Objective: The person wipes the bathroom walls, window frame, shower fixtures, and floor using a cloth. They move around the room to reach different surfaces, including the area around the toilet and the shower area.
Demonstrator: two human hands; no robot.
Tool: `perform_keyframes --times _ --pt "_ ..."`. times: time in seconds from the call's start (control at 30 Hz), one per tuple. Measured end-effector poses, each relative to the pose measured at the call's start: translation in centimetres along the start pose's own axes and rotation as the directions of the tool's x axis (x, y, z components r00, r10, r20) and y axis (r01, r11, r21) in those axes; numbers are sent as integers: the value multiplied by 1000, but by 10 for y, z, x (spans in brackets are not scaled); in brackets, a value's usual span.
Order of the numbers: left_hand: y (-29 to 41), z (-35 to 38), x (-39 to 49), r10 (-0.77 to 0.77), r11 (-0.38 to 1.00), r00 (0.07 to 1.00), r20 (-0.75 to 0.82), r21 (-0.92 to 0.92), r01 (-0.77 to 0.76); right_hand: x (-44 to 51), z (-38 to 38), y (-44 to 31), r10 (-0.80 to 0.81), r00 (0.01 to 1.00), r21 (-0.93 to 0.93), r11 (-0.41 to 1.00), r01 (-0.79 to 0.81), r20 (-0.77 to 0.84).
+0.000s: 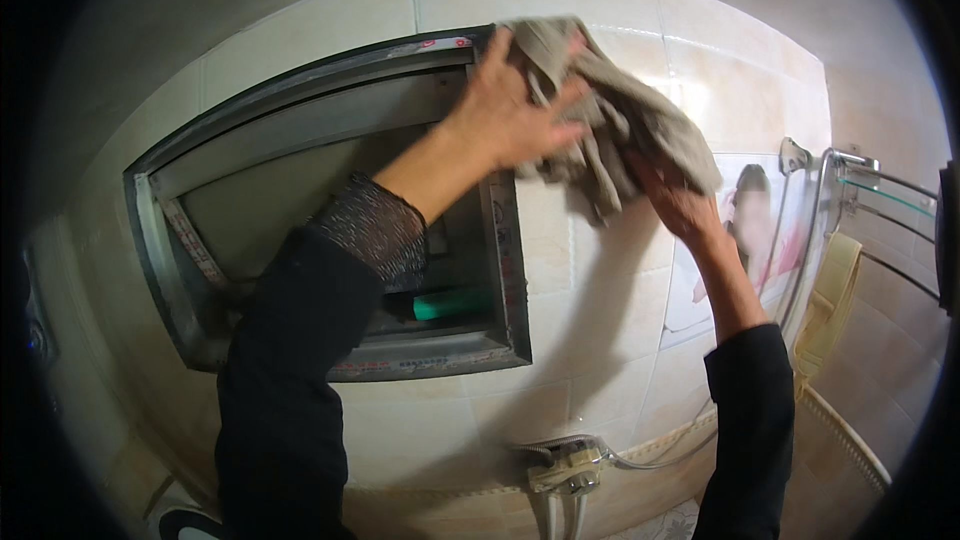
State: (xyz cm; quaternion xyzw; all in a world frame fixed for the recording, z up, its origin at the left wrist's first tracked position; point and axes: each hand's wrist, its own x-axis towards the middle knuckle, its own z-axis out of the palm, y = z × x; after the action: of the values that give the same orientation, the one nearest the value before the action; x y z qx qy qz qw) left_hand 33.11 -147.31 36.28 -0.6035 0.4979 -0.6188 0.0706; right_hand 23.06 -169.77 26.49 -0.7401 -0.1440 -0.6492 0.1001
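Observation:
A bunched grey-beige cloth point(637, 97) hangs in front of the tiled wall, off the upper right corner of a metal-framed window point(517, 300). My right hand point(679, 202) grips its lower right part from below, the fingers partly hidden in the folds. Against the cloth's left side is my left hand point(510, 112), its fingers spread and blurred. Whether those fingers pinch the fabric is not clear. My left forearm crosses the window opening and covers part of it.
A green object point(450, 305) lies low inside the window recess. Below on the wall is a shower mixer tap point(566, 469) with hoses. At right are a shower-head holder point(795, 156), a metal rack with a glass shelf point(889, 195) and a hanging yellowish cloth point(829, 300).

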Motion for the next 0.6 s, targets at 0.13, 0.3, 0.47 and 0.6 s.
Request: perform_keyframes --times 0.13,0.3,0.47,0.6 --pt "2 -10 -1 -91 995 990 -104 -51 87 17 14 -16 -107 974 -149 986 78 -200" --pt "62 -14 -43 -37 971 998 56 -232 49 -30 21 -6 -166 964 -129 981 141 -209" --pt "47 -5 -48 -41 985 997 66 -165 51 -23 -2 -16 -330 943 -418 854 310 25" --pt "38 -11 -19 -174 981 980 92 -74 181 -5 -6 5 -326 945 -330 894 303 -15"
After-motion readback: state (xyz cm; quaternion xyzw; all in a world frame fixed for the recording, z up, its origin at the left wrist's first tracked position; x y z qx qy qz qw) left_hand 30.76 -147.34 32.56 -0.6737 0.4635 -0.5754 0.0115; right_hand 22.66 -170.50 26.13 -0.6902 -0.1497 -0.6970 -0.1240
